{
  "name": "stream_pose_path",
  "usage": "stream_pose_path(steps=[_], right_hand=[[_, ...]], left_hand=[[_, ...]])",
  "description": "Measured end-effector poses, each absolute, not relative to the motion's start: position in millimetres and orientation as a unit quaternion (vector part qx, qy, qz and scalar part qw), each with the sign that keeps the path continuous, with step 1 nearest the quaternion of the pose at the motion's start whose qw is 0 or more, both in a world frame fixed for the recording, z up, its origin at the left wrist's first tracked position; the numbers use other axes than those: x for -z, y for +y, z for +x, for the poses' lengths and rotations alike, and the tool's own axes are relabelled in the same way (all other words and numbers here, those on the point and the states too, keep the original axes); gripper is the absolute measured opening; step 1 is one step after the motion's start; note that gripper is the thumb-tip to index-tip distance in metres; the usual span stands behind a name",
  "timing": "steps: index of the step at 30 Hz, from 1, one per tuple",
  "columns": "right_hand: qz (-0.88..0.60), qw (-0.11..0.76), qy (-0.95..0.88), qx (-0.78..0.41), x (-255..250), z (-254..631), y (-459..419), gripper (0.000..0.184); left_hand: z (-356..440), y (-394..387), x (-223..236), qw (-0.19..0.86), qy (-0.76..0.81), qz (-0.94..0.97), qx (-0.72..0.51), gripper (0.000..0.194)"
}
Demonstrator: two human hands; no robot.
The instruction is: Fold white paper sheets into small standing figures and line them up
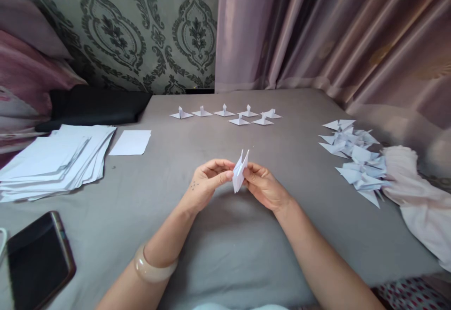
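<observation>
A white folded paper crane point(239, 174), partly formed, is held up over the middle of the grey-covered table point(148, 235). Two narrow points stick up from its top, and its wide flaps hang below. My left hand point(211, 178) pinches its left side between thumb and fingers. On the other side, my right hand point(264, 183) grips the paper the same way, some of its fingertips hidden behind it. Beyond my hands, several finished-looking paper cranes point(224, 111) stand in two short rows with wings spread.
At the left lie a stack of white paper point(45, 164) and a single square sheet point(131, 142). A phone point(40, 260) rests at the near left. Several folded papers point(362, 159) are heaped at the right beside a pale cloth point(412, 188). Curtains point(317, 28) hang behind.
</observation>
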State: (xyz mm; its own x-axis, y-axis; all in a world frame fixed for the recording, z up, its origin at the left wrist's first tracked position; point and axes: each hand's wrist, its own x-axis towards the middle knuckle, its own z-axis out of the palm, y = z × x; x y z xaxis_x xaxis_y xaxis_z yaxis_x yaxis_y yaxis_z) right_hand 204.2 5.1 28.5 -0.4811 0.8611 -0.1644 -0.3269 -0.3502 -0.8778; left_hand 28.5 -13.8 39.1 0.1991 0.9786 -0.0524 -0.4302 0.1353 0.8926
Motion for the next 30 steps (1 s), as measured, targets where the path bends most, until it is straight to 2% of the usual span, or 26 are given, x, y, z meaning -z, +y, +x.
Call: stream_pose_path(steps=[6,11,17,24,30], right_hand=[[-0.396,0.423,-0.469,-0.667,-31,199,4,0.019],[-0.445,0.425,-0.527,-0.586,-30,197,1,0.02],[-0.481,0.42,-0.599,-0.484,-39,195,-4,0.009],[-0.468,0.417,-0.619,-0.474,-40,196,-3,0.009],[-0.406,0.399,-0.626,-0.533,-46,201,-5,0.019]], left_hand=[[31,-11,-34,0.615,0.406,0.403,-0.543,0.022],[32,-12,-32,0.616,0.425,0.421,-0.513,0.02],[31,-12,-28,0.627,0.427,0.413,-0.504,0.018],[35,-12,-30,0.616,0.447,0.428,-0.487,0.019],[39,-13,-35,0.581,0.448,0.438,-0.52,0.021]])
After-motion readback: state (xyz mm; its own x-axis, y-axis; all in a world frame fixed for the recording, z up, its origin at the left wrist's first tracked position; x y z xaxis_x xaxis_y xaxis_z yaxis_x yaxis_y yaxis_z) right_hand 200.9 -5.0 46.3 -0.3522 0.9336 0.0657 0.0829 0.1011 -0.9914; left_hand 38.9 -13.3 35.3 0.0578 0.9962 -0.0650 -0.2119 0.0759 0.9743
